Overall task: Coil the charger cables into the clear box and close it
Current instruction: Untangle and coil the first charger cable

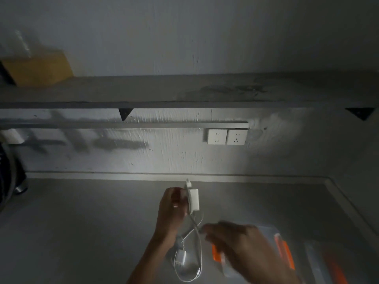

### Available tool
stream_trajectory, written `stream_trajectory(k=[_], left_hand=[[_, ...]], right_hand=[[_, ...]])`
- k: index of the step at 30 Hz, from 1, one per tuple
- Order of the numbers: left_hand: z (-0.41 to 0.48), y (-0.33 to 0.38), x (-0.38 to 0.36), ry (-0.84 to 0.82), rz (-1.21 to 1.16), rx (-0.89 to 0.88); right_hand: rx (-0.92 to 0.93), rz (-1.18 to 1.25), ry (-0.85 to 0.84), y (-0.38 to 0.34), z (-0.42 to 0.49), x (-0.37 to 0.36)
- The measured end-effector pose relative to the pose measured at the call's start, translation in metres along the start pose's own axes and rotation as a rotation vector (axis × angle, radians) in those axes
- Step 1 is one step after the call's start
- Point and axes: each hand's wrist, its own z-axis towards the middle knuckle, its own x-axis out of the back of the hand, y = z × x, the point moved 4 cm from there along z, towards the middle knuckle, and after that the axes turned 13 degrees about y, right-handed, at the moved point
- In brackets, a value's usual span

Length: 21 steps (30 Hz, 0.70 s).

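Note:
My left hand (pixel 173 212) is raised above the grey counter and holds a white charger block (pixel 194 198) upright, its plug end pointing up. Its white cable (pixel 195 226) hangs down from the block. My right hand (pixel 242 244), blurred, pinches that cable just below the block. A second white charger (pixel 181 256) with a loosely looped cable (pixel 187 277) lies on the counter beneath my hands. The clear box (pixel 268 230) with orange latches sits at the lower right, partly hidden by my right hand. Its clear lid (pixel 320 261) with an orange strip lies to the right of it.
A grey counter (pixel 82 222) runs to a white wall with two white sockets (pixel 226 136). A grey shelf (pixel 143 89) above carries a yellow box (pixel 39 68). A dark object (pixel 10 171) stands at the left edge. The room is dim.

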Motion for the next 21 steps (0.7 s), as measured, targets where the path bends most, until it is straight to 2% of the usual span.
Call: stream_trajectory(k=[2,5,7,9,13,15,17,21], left_hand=[[-0.03,0.003,-0.002,-0.15,0.035,-0.104],[-0.06,0.025,0.005,-0.312,0.004,-0.227],[-0.064,0.047,0.015,-0.388,-0.039,-0.283],[-0.061,0.06,0.023,-0.432,-0.062,-0.305],[-0.055,0.06,0.031,-0.471,-0.127,-0.191],[-0.048,0.048,0.034,-0.453,-0.289,-0.007],[-0.038,0.036,0.035,-0.382,-0.476,0.182],[-0.019,0.016,0.032,-0.031,-0.521,0.246]], right_hand=[[0.122,-0.069,0.027,0.018,0.027,0.019],[0.106,-0.079,0.102,0.051,0.063,0.038],[-0.077,0.092,0.099,0.072,0.067,0.028],[-0.351,0.398,0.056,0.084,0.057,0.004],[-0.609,0.783,0.001,0.067,0.022,-0.053],[-0.71,0.82,0.008,0.053,0.006,-0.075],[-0.694,0.647,0.035,0.04,-0.007,-0.084],[-0.654,0.45,0.014,0.01,-0.019,-0.09]])
